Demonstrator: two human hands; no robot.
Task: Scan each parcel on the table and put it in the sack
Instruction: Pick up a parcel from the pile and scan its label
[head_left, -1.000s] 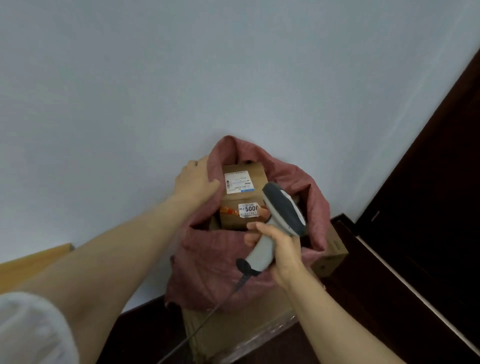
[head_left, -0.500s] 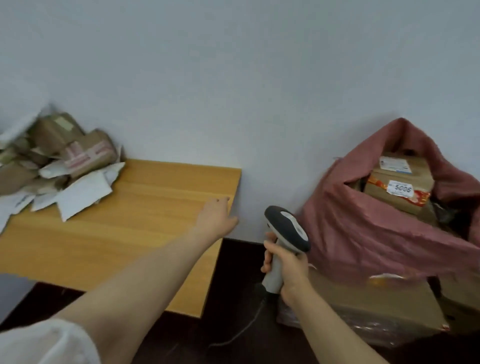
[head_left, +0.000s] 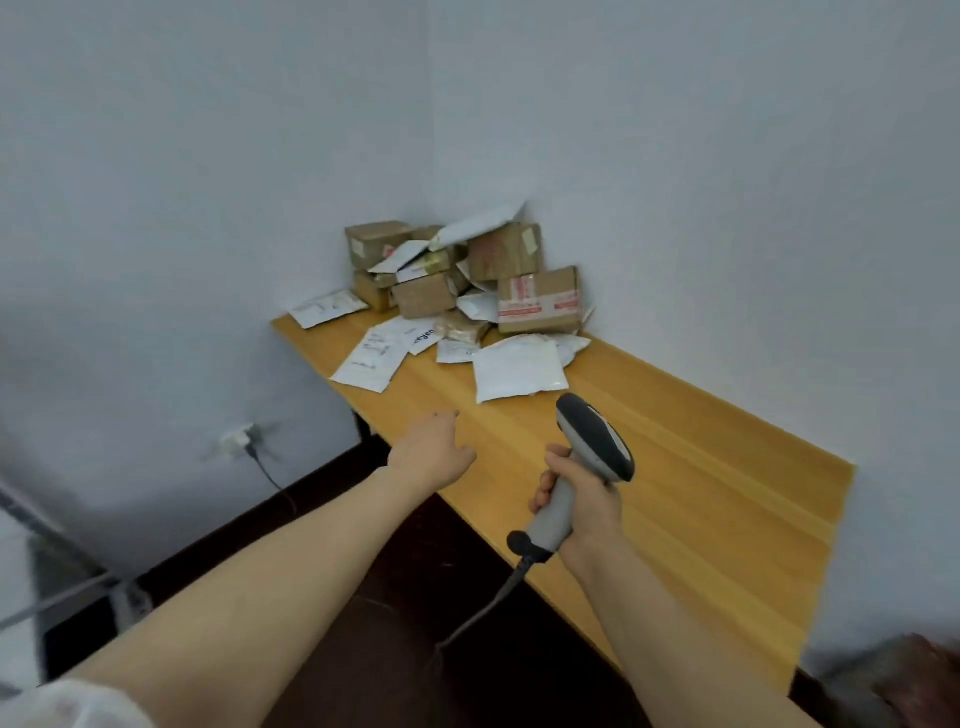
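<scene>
I am reaching my left hand (head_left: 434, 449), empty and loosely spread, over the worktop (head_left: 717, 483) toward the parcels (head_left: 467, 280) heaped in its far corner. My right hand (head_left: 576, 499) is gripping the scanner (head_left: 592, 441). Judging by that heap, most of the scanning and sacking is waiting.

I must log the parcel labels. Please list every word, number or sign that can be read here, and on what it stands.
"egen": dark letters on a small white mailer, maybe part of a longer word.
Red print on the taped box: too blurred to read.
Marks on the large flat mailer: too blurred.
Labels on the other boxes: too small.
Scanner: no text shows.
</scene>
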